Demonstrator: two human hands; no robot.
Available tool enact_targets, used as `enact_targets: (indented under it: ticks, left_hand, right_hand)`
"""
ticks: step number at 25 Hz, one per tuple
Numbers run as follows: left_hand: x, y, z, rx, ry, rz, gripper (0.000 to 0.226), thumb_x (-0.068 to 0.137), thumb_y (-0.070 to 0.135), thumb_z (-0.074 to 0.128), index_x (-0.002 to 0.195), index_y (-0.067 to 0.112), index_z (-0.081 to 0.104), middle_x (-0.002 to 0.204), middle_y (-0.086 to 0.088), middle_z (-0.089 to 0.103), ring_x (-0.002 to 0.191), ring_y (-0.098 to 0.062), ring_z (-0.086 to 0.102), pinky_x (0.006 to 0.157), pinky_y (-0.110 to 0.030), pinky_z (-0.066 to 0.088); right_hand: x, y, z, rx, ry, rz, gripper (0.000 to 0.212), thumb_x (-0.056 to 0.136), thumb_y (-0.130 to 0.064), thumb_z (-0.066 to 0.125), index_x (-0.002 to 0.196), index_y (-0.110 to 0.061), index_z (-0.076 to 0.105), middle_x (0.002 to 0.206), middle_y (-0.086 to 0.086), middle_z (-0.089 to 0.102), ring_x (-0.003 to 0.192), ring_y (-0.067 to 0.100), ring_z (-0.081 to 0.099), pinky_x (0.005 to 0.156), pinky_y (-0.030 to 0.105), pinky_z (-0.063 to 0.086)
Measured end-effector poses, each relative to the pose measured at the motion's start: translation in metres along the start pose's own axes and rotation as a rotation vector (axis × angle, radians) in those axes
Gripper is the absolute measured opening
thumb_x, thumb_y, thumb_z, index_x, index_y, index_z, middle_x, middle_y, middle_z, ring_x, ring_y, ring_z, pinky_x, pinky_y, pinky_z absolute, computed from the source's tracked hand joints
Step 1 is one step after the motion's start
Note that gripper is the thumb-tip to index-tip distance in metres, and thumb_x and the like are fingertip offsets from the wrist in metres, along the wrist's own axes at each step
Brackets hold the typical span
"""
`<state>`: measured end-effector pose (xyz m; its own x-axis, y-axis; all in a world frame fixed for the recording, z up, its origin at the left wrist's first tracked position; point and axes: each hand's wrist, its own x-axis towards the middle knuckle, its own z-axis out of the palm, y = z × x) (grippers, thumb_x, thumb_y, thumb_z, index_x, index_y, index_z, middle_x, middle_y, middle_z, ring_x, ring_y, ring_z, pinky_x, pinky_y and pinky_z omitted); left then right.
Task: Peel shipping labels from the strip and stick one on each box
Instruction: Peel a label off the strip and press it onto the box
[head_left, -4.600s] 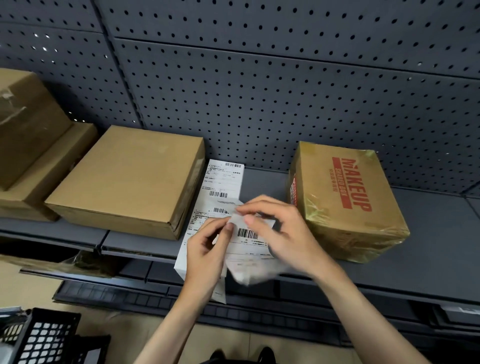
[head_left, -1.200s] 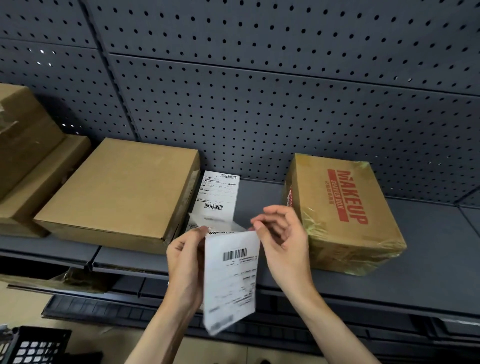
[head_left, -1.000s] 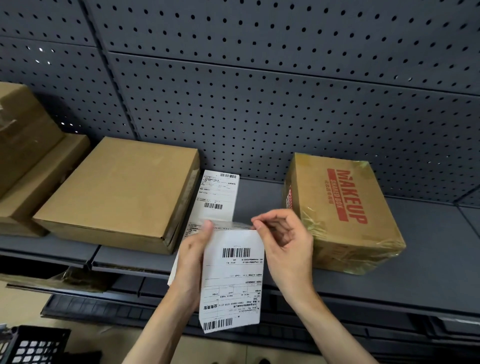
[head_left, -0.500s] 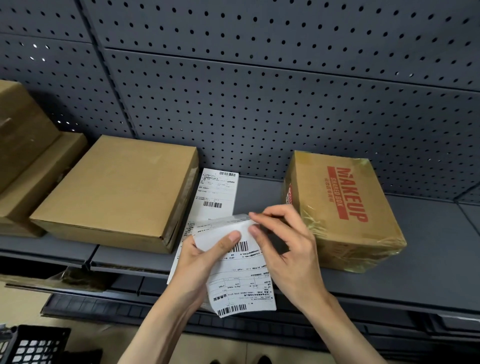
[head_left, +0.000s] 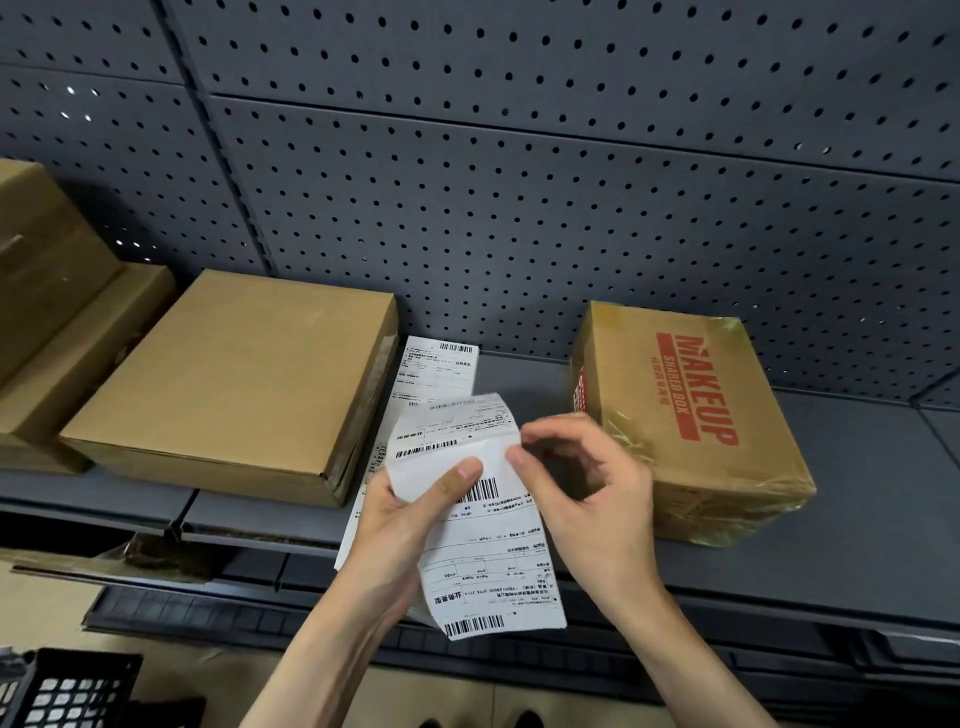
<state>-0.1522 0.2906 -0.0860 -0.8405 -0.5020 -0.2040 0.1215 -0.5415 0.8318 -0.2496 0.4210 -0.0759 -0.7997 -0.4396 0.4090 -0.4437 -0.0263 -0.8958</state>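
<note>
A white strip of shipping labels (head_left: 434, 371) lies on the grey shelf (head_left: 857, 545) between two boxes, and its near end is folded up in my hands. My left hand (head_left: 402, 525) grips the strip, thumb pressed on the topmost label (head_left: 488, 551) near its barcode. My right hand (head_left: 587, 493) pinches that label's upper right corner. Left of the strip sits a flat plain cardboard box (head_left: 234, 379) with a bare top. To the right stands a brown box printed MAKEUP (head_left: 685, 415), wrapped in clear tape, also without a label.
Two more stacked cardboard boxes (head_left: 57, 312) sit at the far left of the shelf. A grey pegboard wall (head_left: 519, 182) backs the shelf. A black plastic crate (head_left: 67, 691) stands on the floor at lower left, below lower shelf rails.
The label that hung straight down from both hands a second ago is now folded over at its top; my left thumb has come onto its face and my right fingers have closed on its corner.
</note>
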Motion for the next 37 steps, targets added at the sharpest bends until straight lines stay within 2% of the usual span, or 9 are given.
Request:
enact_targets:
  ticks: [3, 7, 10, 14, 19, 23, 27, 32, 37]
  left_hand:
    - [0.0, 0.0, 0.001, 0.09, -0.003, 0.021, 0.03, 0.08, 0.014, 0.078, 0.106, -0.001, 0.073, 0.102, -0.023, 0.076, 0.091, -0.032, 0.074, 0.073, -0.035, 0.061]
    - [0.006, 0.005, -0.004, 0.195, 0.183, 0.172, 0.073, 0.061, 0.062, 0.083, 0.08, -0.005, 0.06, 0.076, -0.008, 0.065, 0.071, -0.024, 0.058, 0.064, -0.031, 0.046]
    - [0.008, 0.013, -0.01, 0.546, 0.305, 0.555, 0.035, 0.076, 0.044, 0.077, 0.082, 0.02, 0.052, 0.079, 0.005, 0.052, 0.072, -0.013, 0.049, 0.068, -0.028, 0.041]
    - [0.007, 0.024, 0.004, 0.941, 0.018, 0.864, 0.024, 0.084, 0.02, 0.076, 0.107, 0.019, 0.071, 0.101, 0.0, 0.068, 0.098, -0.02, 0.064, 0.086, -0.033, 0.047]
    - [0.012, 0.033, 0.014, 0.845, -0.143, 0.625, 0.008, 0.089, 0.016, 0.07, 0.086, 0.014, 0.077, 0.078, 0.004, 0.073, 0.074, -0.011, 0.066, 0.07, -0.02, 0.048]
    - [0.02, 0.038, 0.01, 0.73, -0.228, 0.425, 0.012, 0.087, 0.019, 0.069, 0.079, 0.013, 0.075, 0.068, -0.011, 0.068, 0.062, -0.008, 0.057, 0.06, -0.02, 0.046]
    - [0.022, 0.041, 0.008, 0.634, -0.264, 0.334, 0.015, 0.078, 0.025, 0.067, 0.07, 0.015, 0.074, 0.059, -0.009, 0.062, 0.052, -0.01, 0.056, 0.05, -0.021, 0.047]
    - [0.023, 0.042, 0.006, 0.584, -0.288, 0.267, 0.019, 0.076, 0.027, 0.069, 0.069, 0.011, 0.076, 0.056, -0.005, 0.059, 0.046, -0.011, 0.051, 0.045, -0.021, 0.043]
    - [0.024, 0.037, 0.0, 0.634, -0.3, 0.282, 0.022, 0.079, 0.027, 0.068, 0.072, 0.008, 0.076, 0.056, -0.006, 0.056, 0.046, -0.014, 0.049, 0.044, -0.022, 0.041]
  right_hand:
    - [0.004, -0.003, 0.001, 0.207, 0.004, 0.151, 0.031, 0.081, 0.008, 0.079, 0.089, -0.018, 0.066, 0.086, 0.0, 0.073, 0.084, 0.012, 0.07, 0.082, 0.02, 0.053]
    - [0.009, -0.012, -0.003, 0.297, 0.018, 0.171, 0.03, 0.08, 0.011, 0.077, 0.091, -0.012, 0.062, 0.085, 0.0, 0.072, 0.084, 0.009, 0.069, 0.081, 0.017, 0.053]
    - [0.011, -0.016, -0.002, 0.303, 0.055, 0.16, 0.031, 0.079, 0.011, 0.077, 0.092, -0.013, 0.062, 0.084, 0.0, 0.074, 0.081, 0.009, 0.07, 0.078, 0.016, 0.054]
    - [0.012, -0.019, 0.0, 0.297, 0.051, 0.132, 0.03, 0.077, 0.004, 0.08, 0.093, -0.013, 0.062, 0.082, 0.003, 0.075, 0.078, 0.01, 0.072, 0.078, 0.017, 0.055]
    - [0.012, -0.02, -0.002, 0.179, -0.004, 0.058, 0.032, 0.076, -0.016, 0.083, 0.099, -0.023, 0.062, 0.086, 0.005, 0.077, 0.084, 0.019, 0.076, 0.082, 0.025, 0.058]
    - [0.012, -0.02, -0.006, 0.107, -0.035, 0.018, 0.038, 0.077, -0.013, 0.084, 0.103, -0.028, 0.061, 0.086, -0.003, 0.078, 0.082, 0.017, 0.076, 0.08, 0.025, 0.058]
    - [0.011, -0.017, -0.006, 0.074, -0.09, -0.011, 0.042, 0.078, -0.006, 0.084, 0.109, -0.022, 0.062, 0.088, -0.002, 0.077, 0.082, 0.018, 0.075, 0.079, 0.03, 0.059]
    - [0.014, -0.011, -0.01, -0.107, -0.207, -0.23, 0.022, 0.085, 0.0, 0.079, 0.106, -0.003, 0.076, 0.093, 0.003, 0.07, 0.086, 0.017, 0.068, 0.075, 0.028, 0.055]
    - [0.016, -0.003, -0.013, -0.353, -0.272, -0.414, 0.014, 0.087, -0.003, 0.079, 0.101, -0.005, 0.08, 0.095, 0.004, 0.07, 0.086, 0.02, 0.065, 0.073, 0.043, 0.049]
